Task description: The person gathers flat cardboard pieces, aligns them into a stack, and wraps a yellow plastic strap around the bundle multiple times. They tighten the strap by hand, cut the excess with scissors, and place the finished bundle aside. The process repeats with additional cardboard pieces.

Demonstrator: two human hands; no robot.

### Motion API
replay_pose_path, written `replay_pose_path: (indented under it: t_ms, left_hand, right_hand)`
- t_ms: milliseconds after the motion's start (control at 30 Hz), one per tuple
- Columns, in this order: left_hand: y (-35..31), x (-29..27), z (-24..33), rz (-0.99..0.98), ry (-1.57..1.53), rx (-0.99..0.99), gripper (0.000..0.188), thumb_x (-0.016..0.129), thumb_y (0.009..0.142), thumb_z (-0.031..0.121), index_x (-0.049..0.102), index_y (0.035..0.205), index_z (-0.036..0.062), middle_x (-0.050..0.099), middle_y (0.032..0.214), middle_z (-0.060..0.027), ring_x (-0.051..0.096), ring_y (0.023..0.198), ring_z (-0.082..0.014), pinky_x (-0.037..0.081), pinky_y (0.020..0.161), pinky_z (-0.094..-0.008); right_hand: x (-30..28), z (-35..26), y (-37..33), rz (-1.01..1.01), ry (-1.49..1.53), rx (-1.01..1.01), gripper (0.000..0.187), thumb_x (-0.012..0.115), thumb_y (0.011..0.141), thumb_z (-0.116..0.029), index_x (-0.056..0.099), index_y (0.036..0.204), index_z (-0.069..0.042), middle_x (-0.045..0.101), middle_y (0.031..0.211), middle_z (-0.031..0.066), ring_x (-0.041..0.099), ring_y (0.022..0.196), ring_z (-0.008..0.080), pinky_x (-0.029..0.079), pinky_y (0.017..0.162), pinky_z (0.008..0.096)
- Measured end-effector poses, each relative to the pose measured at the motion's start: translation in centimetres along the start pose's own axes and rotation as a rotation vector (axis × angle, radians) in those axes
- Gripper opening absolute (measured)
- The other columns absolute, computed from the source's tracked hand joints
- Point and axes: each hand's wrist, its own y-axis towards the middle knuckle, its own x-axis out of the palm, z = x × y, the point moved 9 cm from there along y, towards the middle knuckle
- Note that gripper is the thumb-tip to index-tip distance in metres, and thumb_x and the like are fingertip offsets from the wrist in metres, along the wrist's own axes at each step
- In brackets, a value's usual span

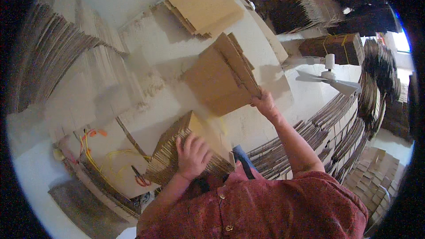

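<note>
My right hand grips one edge of a few flat brown cardboard sheets, tilted over the pale table. Their far edges are fanned slightly out of line. Close to my body stands a thick stack of folded cardboard, its many edges facing up. On top of those edges rests my left hand, palm down with the fingers spread. The thumb of my right hand is partly hidden by the sheets.
Another cardboard pile lies at the table's far side. Tall stacks rise at the left, rows of folded cardboard at the right. A small fan stands near a tied bundle. Scissors and yellow cord lie lower left.
</note>
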Motion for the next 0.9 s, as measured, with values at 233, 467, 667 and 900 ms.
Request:
replay_pose_path:
  t_ms: [233, 467, 667, 900]
  left_hand:
    - [-0.1, 0.5, 0.0, -0.059, -0.012, -0.019, 0.026, 0.061, 0.075, 0.03, 0.058, 0.094, 0.0114, 0.051, 0.11, -0.0036, 0.035, 0.118, -0.0309, 0.015, 0.099, -0.0594]
    - [0.1, 0.2, 0.1, -0.036, 0.005, -0.014, 0.02, 0.06, 0.077, 0.031, 0.06, 0.088, 0.0136, 0.051, 0.11, -0.0045, 0.038, 0.116, -0.0283, 0.017, 0.099, -0.0565]
    - [-0.6, 0.6, -0.1, -0.059, -0.019, -0.009, 0.024, 0.062, 0.075, 0.029, 0.058, 0.091, 0.011, 0.049, 0.116, -0.004, 0.034, 0.12, -0.031, 0.016, 0.099, -0.0592]
    - [-0.6, 0.3, 0.0, -0.016, 0.021, 0.025, 0.016, 0.06, 0.074, 0.029, 0.061, 0.083, 0.0167, 0.052, 0.108, -0.0011, 0.036, 0.119, -0.0275, 0.019, 0.097, -0.0588]
  right_hand:
    - [2.8, -0.7, -0.8, -0.007, -0.121, 0.007, 0.025, 0.061, 0.079, -0.014, 0.056, 0.097, 0.002, 0.058, 0.078, 0.0013, 0.052, 0.072, 0.0085, 0.044, 0.065, 0.0254]
    - [5.9, -2.5, -2.0, -0.07, 0.003, -0.092, 0.022, 0.059, 0.076, -0.013, 0.057, 0.093, 0.002, 0.053, 0.069, 0.0015, 0.045, 0.067, 0.0076, 0.042, 0.059, 0.0276]
    - [8.7, -4.0, -4.7, -0.196, -0.335, -0.143, 0.019, 0.058, 0.076, -0.013, 0.056, 0.089, 0.002, 0.052, 0.063, 0.0083, 0.046, 0.061, 0.0104, 0.041, 0.055, 0.0303]
    - [3.7, -3.2, -10.1, 0.051, -0.24, -0.172, 0.014, 0.057, 0.081, -0.013, 0.056, 0.087, 0.0, 0.052, 0.063, 0.0138, 0.049, 0.056, 0.0187, 0.042, 0.053, 0.0334]
